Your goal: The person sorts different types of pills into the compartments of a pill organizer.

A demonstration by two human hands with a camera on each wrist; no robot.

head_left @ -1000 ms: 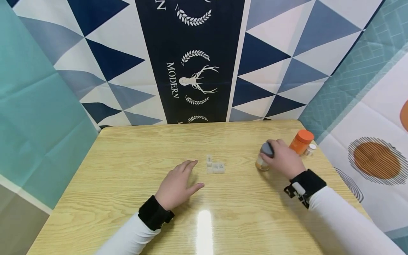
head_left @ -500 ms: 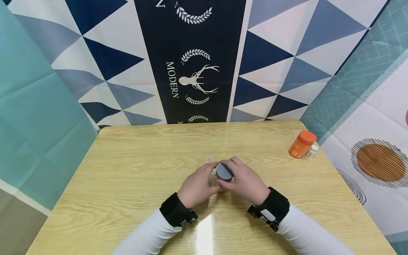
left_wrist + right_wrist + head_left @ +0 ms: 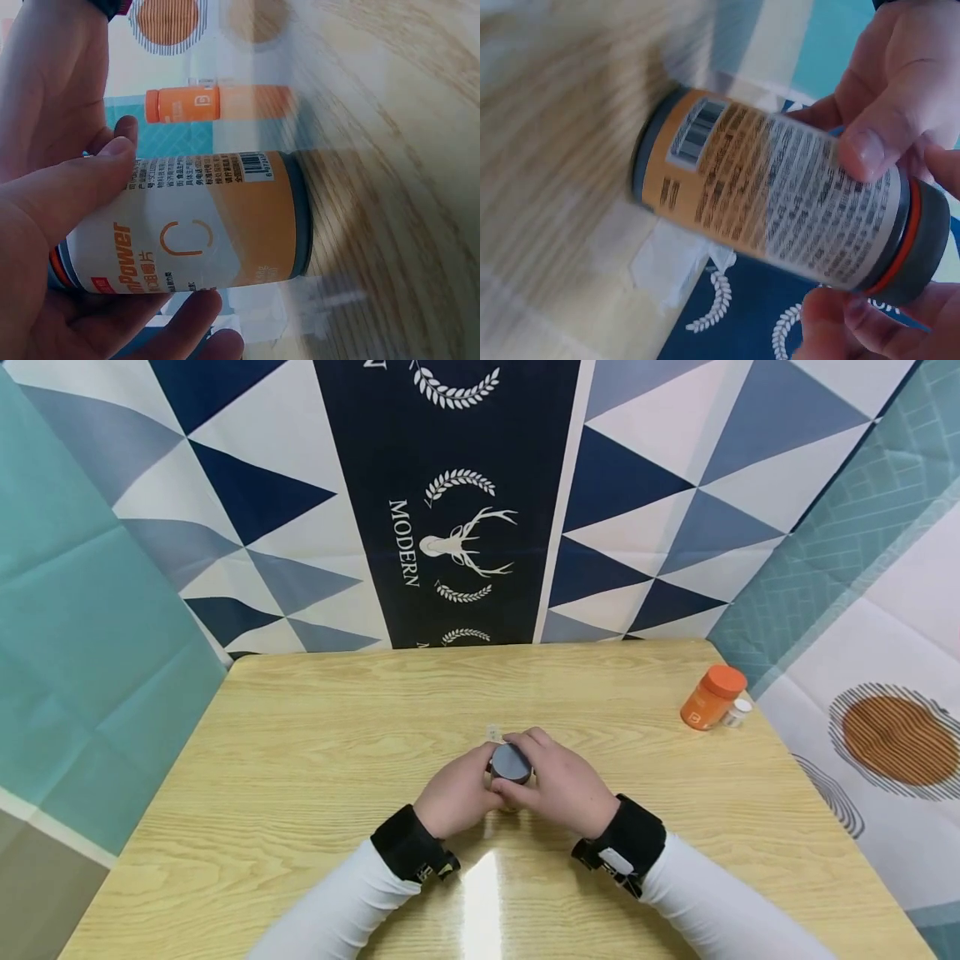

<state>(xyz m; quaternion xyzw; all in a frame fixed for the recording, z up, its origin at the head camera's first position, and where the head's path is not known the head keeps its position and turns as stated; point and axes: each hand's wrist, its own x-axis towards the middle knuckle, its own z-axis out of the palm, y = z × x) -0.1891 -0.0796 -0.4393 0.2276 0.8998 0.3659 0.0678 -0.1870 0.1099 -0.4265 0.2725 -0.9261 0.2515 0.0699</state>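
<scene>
A supplement bottle (image 3: 180, 225) with a white and orange label and a grey cap (image 3: 510, 762) stands roughly upright between both hands, its base at or close above the tabletop. My left hand (image 3: 456, 792) grips the body, with the thumb across the label in the left wrist view. At the top, my right hand (image 3: 566, 783) holds the cap between thumb and fingers. A red-orange ring (image 3: 901, 247) shows just under the cap. Behind the bottle lies a small clear plastic pill box (image 3: 492, 732), mostly hidden by the hands.
At the table's far right corner stand an orange jar (image 3: 711, 697) and a small white bottle (image 3: 737, 713). The wood-grain table (image 3: 315, 735) meets patterned cloth walls at the back and sides.
My right hand has brought the bottle from the right to the middle, in front of the pill box. My left hand has moved right and taken hold of its body.
</scene>
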